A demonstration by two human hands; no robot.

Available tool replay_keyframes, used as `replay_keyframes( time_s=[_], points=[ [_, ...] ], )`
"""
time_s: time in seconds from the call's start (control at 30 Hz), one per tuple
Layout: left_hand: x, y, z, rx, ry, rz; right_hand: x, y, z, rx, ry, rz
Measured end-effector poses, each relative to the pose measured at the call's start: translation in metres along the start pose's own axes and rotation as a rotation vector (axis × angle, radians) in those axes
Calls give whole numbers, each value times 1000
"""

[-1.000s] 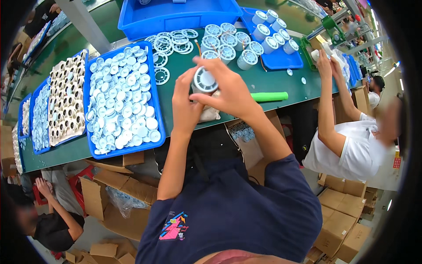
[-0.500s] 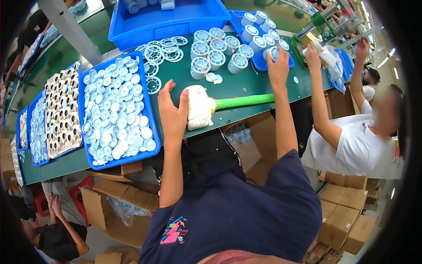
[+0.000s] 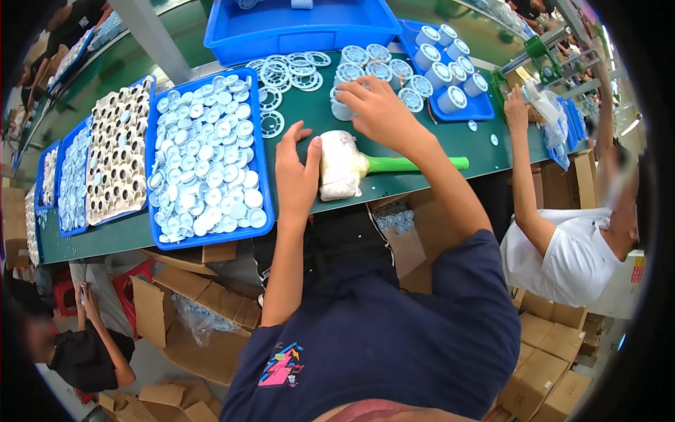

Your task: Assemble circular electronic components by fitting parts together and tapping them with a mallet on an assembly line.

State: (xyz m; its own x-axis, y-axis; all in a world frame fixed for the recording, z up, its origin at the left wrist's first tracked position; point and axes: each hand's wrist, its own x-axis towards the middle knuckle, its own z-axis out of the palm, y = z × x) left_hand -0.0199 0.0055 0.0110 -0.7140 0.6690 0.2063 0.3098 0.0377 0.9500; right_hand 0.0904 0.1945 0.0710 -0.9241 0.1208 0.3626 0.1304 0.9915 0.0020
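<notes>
My left hand is open, thumb and fingers apart, just left of a mallet whose head is wrapped in white; it holds nothing. The mallet's green handle points right along the bench, passing behind my right forearm. Above the mallet head, my right hand has its fingers curled over a light-blue plastic cylinder at the front left of a standing group. Its fingers hide most of that cylinder's top. Other cylinders with slotted tops and thin wires stand behind this hand.
A blue tray of small round caps lies to the left, beside an egg-carton-type tray. Flat rings lie behind my left hand. More cylinders stand in a blue tray at the right. A large blue bin is behind; a co-worker's hand is at the right.
My right hand has left a cylinder in the right-hand tray and moved left to the cylinder at the group's front. My left hand stays beside the mallet. The whole view has shifted slightly.
</notes>
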Motion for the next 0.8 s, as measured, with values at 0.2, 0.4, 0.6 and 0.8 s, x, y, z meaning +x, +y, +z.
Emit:
replay_keyframes(
  time_s=[0.2, 0.4, 0.6, 0.8],
  points=[
    [-2, -1, -3, 19, 26, 44, 14, 4, 2, -32, -105, -29],
    [-2, -6, -5, 33, 46, 207, 31, -15, -2, 151, 10, 85],
    [6, -3, -4, 4, 81, 333, 41, -51, -16, 499, 59, 274],
    [8, -11, 3, 42, 186, 364, 34, -61, -13, 549, 61, 281]
  ],
)
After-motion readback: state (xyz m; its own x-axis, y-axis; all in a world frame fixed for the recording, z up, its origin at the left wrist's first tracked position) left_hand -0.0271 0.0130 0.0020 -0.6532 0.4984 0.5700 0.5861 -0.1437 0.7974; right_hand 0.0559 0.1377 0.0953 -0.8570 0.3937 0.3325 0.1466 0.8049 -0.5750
